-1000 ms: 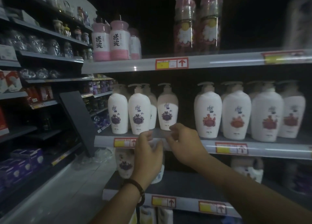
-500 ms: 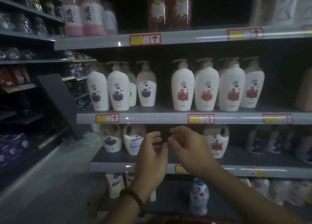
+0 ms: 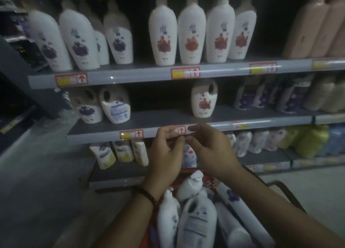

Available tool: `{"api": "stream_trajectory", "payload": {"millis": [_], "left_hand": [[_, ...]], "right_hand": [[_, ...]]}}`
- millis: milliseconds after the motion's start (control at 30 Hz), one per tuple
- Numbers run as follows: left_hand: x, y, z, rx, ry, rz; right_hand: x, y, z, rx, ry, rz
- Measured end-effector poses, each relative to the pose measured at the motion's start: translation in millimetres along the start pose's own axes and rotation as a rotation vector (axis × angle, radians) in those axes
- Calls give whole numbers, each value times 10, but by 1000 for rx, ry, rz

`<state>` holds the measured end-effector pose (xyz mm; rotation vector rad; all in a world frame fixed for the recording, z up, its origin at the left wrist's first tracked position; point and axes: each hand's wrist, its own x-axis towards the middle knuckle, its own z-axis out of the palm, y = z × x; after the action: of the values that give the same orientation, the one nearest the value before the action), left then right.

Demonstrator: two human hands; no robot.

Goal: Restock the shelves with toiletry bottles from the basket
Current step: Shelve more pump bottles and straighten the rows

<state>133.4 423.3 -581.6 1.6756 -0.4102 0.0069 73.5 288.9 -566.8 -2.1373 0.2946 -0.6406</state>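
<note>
A red basket [image 3: 211, 180] sits low in the head view, below my forearms, filled with several white toiletry bottles [image 3: 197, 221] lying on their sides. My left hand [image 3: 166, 154] and my right hand [image 3: 211, 150] hover together in front of the middle shelf's [image 3: 168, 117] front edge. Their fingers are loosely curled, fingertips meeting, with nothing visibly held. On that shelf stand two white handled jugs [image 3: 115, 105] at the left and one red-flower jug [image 3: 204, 98] to the right, with a bare gap between them.
White pump bottles [image 3: 164, 31] with purple and red flowers line the shelf above. Small bottles and tubes [image 3: 121, 152] fill the bottom shelf. Purple-label bottles [image 3: 261, 96] stand right of the gap. The grey floor [image 3: 46, 191] lies at the left, and the basket's dark handle [image 3: 287, 190] at the right.
The view has tilted down and moved closer, bringing the basket of bottles into sight. My hands stay together with fingertips touching, now level with the middle shelf's edge.
</note>
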Motion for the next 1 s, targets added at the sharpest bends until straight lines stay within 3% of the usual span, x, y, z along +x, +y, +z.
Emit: {"api": "stream_trajectory", "payload": {"millis": [633, 1000], "left_hand": [[-504, -865, 583, 193, -233, -250], [-639, -1073, 903, 254, -310, -340]], "right_hand": [[-810, 1192, -219, 7, 53, 404], [-1135, 1708, -702, 76, 272, 638]]}}
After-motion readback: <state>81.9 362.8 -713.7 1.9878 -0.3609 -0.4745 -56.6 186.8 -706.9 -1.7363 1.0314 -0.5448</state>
